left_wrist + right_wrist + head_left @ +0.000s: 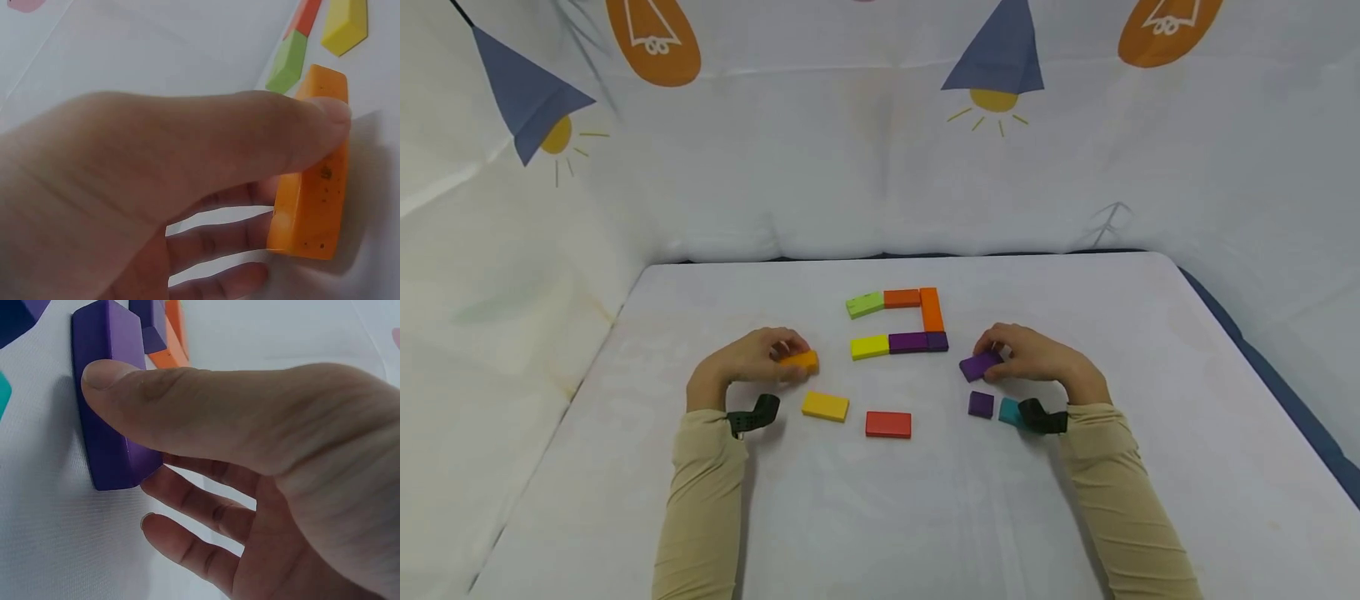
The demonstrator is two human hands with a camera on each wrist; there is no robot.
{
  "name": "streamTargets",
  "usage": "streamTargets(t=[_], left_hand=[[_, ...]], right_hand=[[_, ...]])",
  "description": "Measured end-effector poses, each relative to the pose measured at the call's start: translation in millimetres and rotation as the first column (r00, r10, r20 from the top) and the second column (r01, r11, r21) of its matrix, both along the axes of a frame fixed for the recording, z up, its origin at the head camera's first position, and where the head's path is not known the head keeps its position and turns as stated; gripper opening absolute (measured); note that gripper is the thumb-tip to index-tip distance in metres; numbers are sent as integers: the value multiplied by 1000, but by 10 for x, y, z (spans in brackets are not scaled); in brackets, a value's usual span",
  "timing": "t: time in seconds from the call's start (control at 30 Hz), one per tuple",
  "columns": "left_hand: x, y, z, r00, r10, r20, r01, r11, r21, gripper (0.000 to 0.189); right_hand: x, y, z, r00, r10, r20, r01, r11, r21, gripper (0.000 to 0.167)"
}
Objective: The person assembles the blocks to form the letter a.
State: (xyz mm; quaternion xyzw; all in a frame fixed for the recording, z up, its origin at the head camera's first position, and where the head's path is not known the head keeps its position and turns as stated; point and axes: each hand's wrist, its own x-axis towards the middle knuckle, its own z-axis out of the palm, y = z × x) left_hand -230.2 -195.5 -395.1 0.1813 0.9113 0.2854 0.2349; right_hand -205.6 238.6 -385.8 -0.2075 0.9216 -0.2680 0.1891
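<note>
My left hand (758,357) pinches an orange block (322,181) between the thumb and the fingers behind it. On the other side, my right hand (1033,360) holds a purple block (112,394), thumb across its face and fingers at the back. Between the hands lies a row of blocks: a bright yellow block (869,347), a purple block (908,342) and a small dark purple block (937,341). Behind it, a lime green block (865,304) meets an orange-red block (901,298), and an upright-running orange block (931,310) links both rows at the right.
Nearer the front lie a golden yellow block (825,407) and a red block (888,424). A small purple block (981,404) and a teal block (1010,412) sit below the right hand, the teal one partly hidden by the wrist camera. The white table (850,525) meets a printed curtain (812,167).
</note>
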Motion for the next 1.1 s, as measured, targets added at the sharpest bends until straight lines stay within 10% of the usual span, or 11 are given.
streamTargets(t=[1.1], left_hand=[[-15, 85, -16, 1000, 12, -29, -11, 1000, 10, 38]], right_hand=[[-15, -41, -41, 999, -33, 17, 33, 999, 23, 34]])
